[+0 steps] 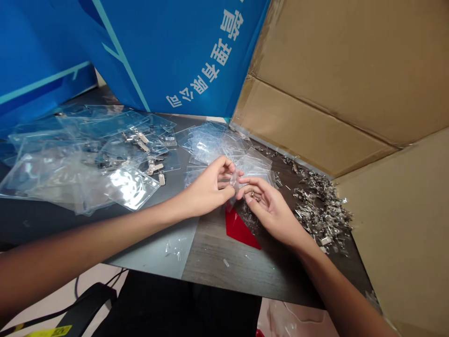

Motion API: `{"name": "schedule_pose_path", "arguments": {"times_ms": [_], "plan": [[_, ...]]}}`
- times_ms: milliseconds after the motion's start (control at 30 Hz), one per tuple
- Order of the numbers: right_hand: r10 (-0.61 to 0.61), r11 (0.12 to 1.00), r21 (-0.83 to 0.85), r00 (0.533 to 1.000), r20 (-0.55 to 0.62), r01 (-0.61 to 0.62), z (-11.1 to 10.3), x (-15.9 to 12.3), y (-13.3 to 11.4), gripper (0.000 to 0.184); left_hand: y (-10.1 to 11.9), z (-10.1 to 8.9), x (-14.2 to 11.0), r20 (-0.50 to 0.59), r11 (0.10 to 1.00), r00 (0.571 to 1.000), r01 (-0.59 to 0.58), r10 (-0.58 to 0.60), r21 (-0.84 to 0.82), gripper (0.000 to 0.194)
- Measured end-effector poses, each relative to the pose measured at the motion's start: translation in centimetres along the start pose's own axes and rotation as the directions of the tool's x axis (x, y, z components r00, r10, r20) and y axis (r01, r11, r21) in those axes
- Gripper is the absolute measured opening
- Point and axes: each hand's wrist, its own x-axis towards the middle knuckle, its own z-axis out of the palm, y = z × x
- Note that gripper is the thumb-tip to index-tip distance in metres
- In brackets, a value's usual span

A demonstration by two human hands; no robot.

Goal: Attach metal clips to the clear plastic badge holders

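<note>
My left hand [208, 186] pinches a small transparent plastic piece [232, 180] between thumb and fingers. My right hand [268, 207] faces it, fingertips almost touching that piece, and curls around a small metal clip [255, 197], which is partly hidden. Behind both hands lies a stack of transparent vinyl badge holders [217, 145]. A looser spread of holders [105, 161], some fitted with metal clips [154, 167], covers the table's left side. To the right sits a heap of silver metal clips [322, 210]. A red plastic sheet [238, 228] lies under my right hand.
The grey and wood-grain table [224, 267] has small transparent scraps near its front edge. Brown cardboard flaps [333, 79] rise along the right side, and a blue printed banner [182, 51] stands behind. Below the table edge are dark cables [93, 290].
</note>
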Motion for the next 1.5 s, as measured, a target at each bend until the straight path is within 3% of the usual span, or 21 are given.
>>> {"name": "schedule_pose_path", "arguments": {"times_ms": [333, 533, 700, 833, 900, 1100, 1333, 1500], "plan": [[0.053, 0.994, 0.101, 0.998, -0.03, -0.05, 0.1, 0.3, 0.2, 0.021, -0.1, 0.3, 0.0, -0.015, 0.996, 1.0, -0.011, 0.012, 0.086, 0.027], [0.238, 0.954, 0.178, 0.97, 0.051, -0.243, 0.3, -0.2, -0.1, 0.02, 0.0, 0.2, 0.1, -0.049, 0.995, 0.998, 0.033, -0.029, 0.097, 0.026], [0.324, 0.822, 0.456, 0.938, 0.12, -0.342, -0.2, -0.1, -0.6, 0.009, -0.3, 0.4, 0.1, -0.068, 0.996, 0.997, 0.047, -0.042, 0.079, 0.026], [0.361, 0.638, 0.644, 0.903, 0.234, -0.422, -1.1, 0.4, -1.5, 0.012, -0.4, 0.5, 0.1, -0.059, 0.995, 0.998, 0.024, -0.019, 0.092, 0.023], [0.375, 0.597, 0.677, 0.896, 0.239, -0.431, -1.4, 0.6, -1.7, 0.014, -0.5, 0.5, 0.1, -0.048, 0.994, 0.999, 0.013, -0.007, 0.11, 0.021], [0.425, 0.627, 0.649, 0.888, 0.177, -0.43, -1.0, 0.8, -1.3, 0.014, -0.6, 0.6, 0.0, -0.014, 0.993, 1.0, 0.017, -0.016, 0.115, 0.021], [0.452, 0.578, 0.652, 0.858, 0.246, -0.491, -1.1, 0.2, -1.7, 0.008, -0.5, 0.7, -0.1, -0.012, 0.988, 1.0, 0.016, -0.014, 0.152, 0.021], [0.442, 0.604, 0.637, 0.866, 0.233, -0.48, -1.3, 0.2, -1.7, 0.006, -0.5, 0.8, -0.2, -0.006, 0.985, 1.0, 0.014, -0.013, 0.17, 0.02]]}}
